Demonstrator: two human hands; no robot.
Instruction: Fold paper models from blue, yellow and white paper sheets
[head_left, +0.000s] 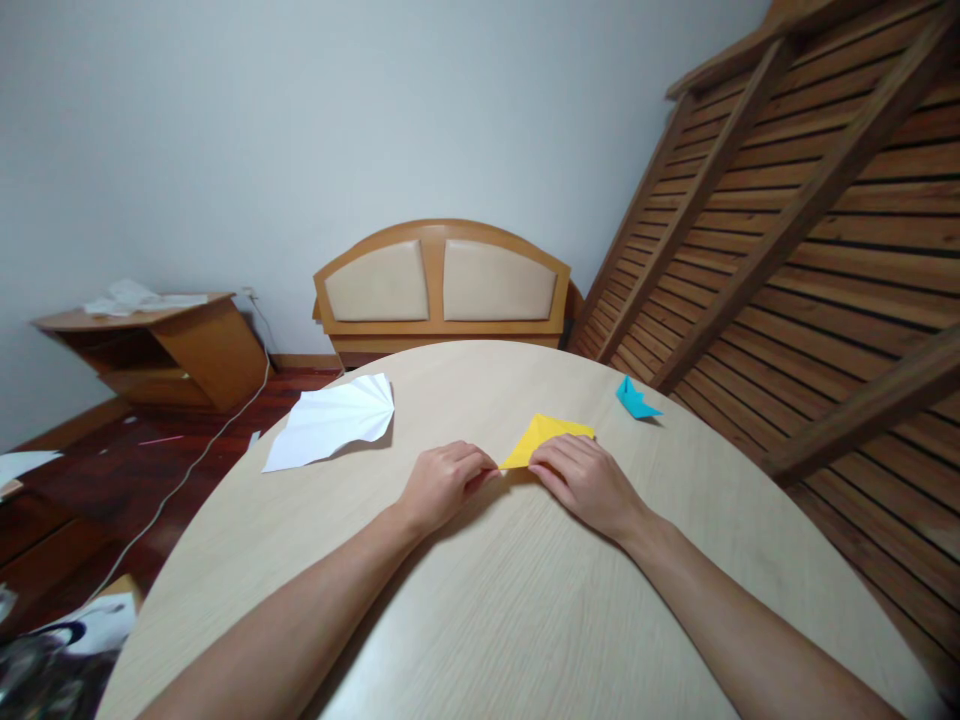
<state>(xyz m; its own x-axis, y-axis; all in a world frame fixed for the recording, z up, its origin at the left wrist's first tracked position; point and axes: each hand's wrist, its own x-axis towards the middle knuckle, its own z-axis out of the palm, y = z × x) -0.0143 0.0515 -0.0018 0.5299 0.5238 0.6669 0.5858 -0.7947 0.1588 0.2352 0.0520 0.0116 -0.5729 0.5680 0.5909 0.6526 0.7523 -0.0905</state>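
Note:
A folded piece of yellow paper (546,431) lies over the middle of the round table, its pointed left corner toward my left hand. My left hand (452,480) pinches that corner between thumb and fingertips. Closed over the near right side of the paper is my right hand (583,478), its thumb at the lower edge and its fingers covering part of the sheet. Right of the yellow paper sits a small blue folded paper boat (636,398), apart from both hands. A white creased sheet (337,422) rests at the left, its folds fanning out from its right end.
The pale round table (480,620) fills the foreground. Behind it stands a wooden headboard (436,285) with two beige panels. Slatted wood (810,220) leans along the right. At left are a low cabinet (180,350) with white papers and a cable (202,455) on the floor.

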